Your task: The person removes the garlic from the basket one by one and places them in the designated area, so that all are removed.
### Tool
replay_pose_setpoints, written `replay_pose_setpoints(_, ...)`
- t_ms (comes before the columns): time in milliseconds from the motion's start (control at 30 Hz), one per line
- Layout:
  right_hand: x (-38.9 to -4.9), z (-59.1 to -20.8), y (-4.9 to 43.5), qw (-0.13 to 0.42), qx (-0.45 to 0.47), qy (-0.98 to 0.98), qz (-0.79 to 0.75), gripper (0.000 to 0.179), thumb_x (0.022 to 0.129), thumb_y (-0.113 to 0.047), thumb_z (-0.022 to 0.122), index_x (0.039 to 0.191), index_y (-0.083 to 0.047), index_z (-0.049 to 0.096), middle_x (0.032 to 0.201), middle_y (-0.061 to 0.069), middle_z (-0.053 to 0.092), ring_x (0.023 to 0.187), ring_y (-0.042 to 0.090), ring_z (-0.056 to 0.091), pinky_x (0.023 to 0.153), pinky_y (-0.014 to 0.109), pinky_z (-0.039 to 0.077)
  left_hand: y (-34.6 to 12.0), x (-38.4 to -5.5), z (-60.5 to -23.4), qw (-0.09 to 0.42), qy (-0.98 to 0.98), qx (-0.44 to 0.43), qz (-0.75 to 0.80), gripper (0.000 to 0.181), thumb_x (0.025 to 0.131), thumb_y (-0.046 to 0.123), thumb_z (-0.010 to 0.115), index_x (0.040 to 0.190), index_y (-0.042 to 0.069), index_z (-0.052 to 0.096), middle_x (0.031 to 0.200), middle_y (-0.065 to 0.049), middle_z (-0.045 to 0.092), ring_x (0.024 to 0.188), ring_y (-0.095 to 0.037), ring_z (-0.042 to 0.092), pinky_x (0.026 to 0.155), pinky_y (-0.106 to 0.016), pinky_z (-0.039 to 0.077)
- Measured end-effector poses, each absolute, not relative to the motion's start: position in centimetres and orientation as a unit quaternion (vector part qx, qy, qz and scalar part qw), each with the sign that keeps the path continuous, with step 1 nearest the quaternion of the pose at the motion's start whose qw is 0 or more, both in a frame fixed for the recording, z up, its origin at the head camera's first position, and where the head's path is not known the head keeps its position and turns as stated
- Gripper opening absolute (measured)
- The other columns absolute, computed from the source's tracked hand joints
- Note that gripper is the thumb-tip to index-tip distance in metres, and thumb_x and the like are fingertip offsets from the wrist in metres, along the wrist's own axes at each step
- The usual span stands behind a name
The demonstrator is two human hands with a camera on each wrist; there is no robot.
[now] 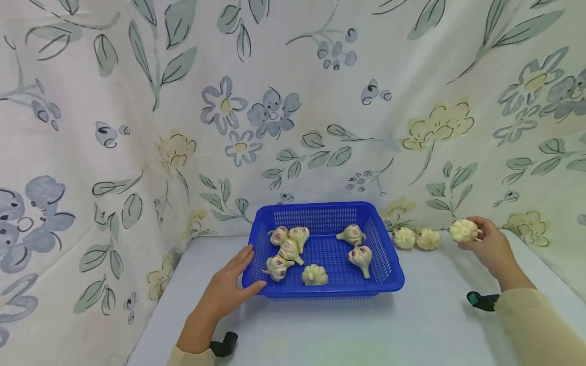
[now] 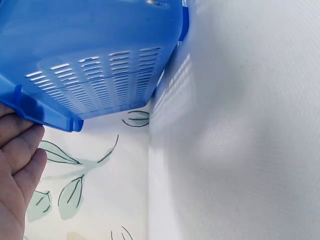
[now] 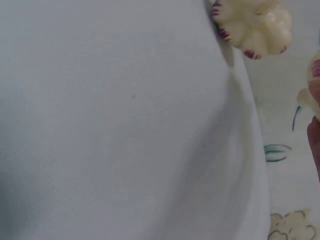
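Note:
My right hand (image 1: 493, 250) pinches a pale garlic bulb (image 1: 462, 231) above the table's right side. In the right wrist view, only a sliver of that held bulb (image 3: 316, 69) shows at the right edge. A blue perforated basket (image 1: 320, 293) stands in the middle, with several garlic bulbs inside. My left hand (image 1: 224, 291) rests on the basket's left rim, thumb at the front corner and fingers extended. The left wrist view shows its fingers (image 2: 22, 145) against the basket's rim. Two more bulbs, one left (image 1: 404, 238) and one right (image 1: 428, 239), lie beside the basket.
The white table (image 1: 320, 335) runs back to a floral curtain (image 1: 293, 101), which also hangs along the left. Dark wrist-camera mounts stick out at the left (image 1: 224, 344) and right (image 1: 482, 301) sleeves.

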State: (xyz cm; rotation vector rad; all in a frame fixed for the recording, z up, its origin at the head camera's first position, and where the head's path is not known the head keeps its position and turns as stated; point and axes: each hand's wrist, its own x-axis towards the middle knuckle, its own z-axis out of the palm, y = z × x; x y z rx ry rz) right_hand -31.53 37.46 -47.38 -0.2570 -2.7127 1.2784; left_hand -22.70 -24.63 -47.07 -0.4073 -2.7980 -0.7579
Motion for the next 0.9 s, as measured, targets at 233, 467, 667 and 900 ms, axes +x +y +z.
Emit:
replay_pose_setpoints(233,-31.8,-50.2,38.5,0.020,-0.107,-0.891,0.441,0.091,0.084,-0.013,0.074,0.150,0.008,0.016,0.154,0.039,0.018,0.131,0.054,0.032,0.094,0.061,0.044,-24.7,-22.8,-47.2,0.108,-0.951,-0.137,-0.257,0.085,0.083,0.055,0.072,0.151,0.014,0.041,0.160,0.002,0.032,0.146,-0.028,0.033,0.109,-0.058,0.039)
replay_pose_setpoints(467,-31.9,-51.0,38.6,0.005,-0.124,-0.873,0.471,0.105,0.081,-0.020,0.080,0.153,0.007,0.008,0.152,0.041,0.018,0.135,0.057,0.027,0.103,0.066,0.036,-24.7,-22.8,-47.1,0.104,-0.949,-0.140,-0.261,0.086,0.083,0.061,0.069,0.151,0.015,0.041,0.160,0.004,0.031,0.147,-0.025,0.032,0.110,-0.056,0.039)
replay_pose_setpoints(667,-31.9,-51.2,38.6,-0.010,-0.121,-0.872,0.474,0.108,0.083,-0.027,0.080,0.152,0.008,0.006,0.151,0.041,0.021,0.135,0.055,0.030,0.103,0.063,0.037,-24.7,-22.8,-47.3,0.105,-0.950,-0.140,-0.259,0.086,0.083,0.060,0.069,0.151,0.015,0.041,0.160,0.003,0.032,0.147,-0.026,0.033,0.110,-0.056,0.039)
replay_pose_setpoints(900,-32.3,-51.5,38.2,-0.008,-0.138,-0.870,0.473,0.113,0.081,-0.034,0.081,0.151,0.010,0.005,0.149,0.041,0.022,0.132,0.054,0.031,0.103,0.066,0.035,-24.7,-22.8,-47.3,0.109,-0.950,-0.139,-0.258,0.085,0.083,0.057,0.071,0.150,0.015,0.041,0.160,0.004,0.032,0.146,-0.026,0.033,0.110,-0.056,0.039)
